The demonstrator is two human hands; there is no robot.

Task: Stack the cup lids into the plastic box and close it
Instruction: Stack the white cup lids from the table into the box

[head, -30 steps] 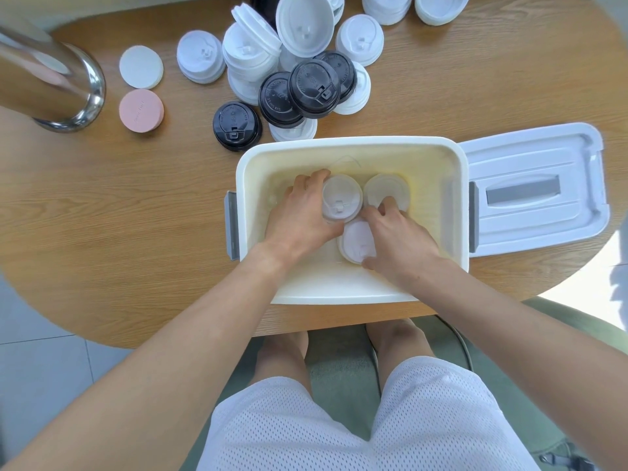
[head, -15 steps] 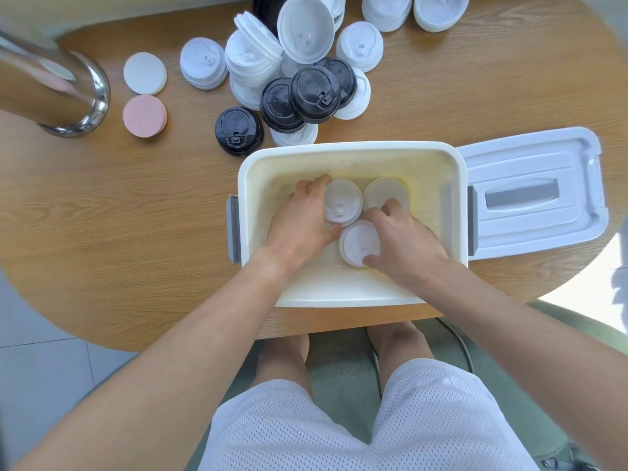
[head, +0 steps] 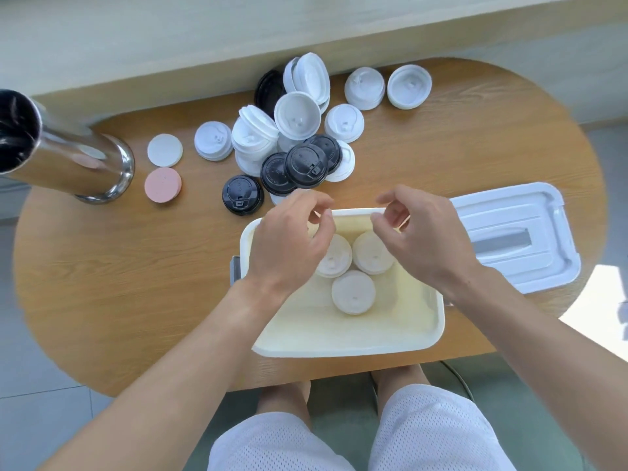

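A cream plastic box (head: 339, 338) stands open at the table's near edge. Three white cup lids lie on its floor: one at the left (head: 334, 258), one at the right (head: 368, 253), one nearer me (head: 353, 292). My left hand (head: 289, 239) hovers over the box's far left part, fingers loosely curled, holding nothing. My right hand (head: 418, 236) hovers over the far right part, also empty with loosely curled fingers. A pile of white and black cup lids (head: 299, 141) lies beyond the box. The box's white cover (head: 516, 239) lies flat to its right.
A steel cylinder (head: 61, 164) stands at the far left. Beside it lie a white disc (head: 164, 150) and a pink disc (head: 162, 184). A single black lid (head: 242, 195) sits left of the pile. The oval wooden table (head: 119, 266) ends just in front of the box.
Both hands have let go of the lids in the box and risen out of it toward its far rim. The camera has tilted up, showing more of the table's far side.
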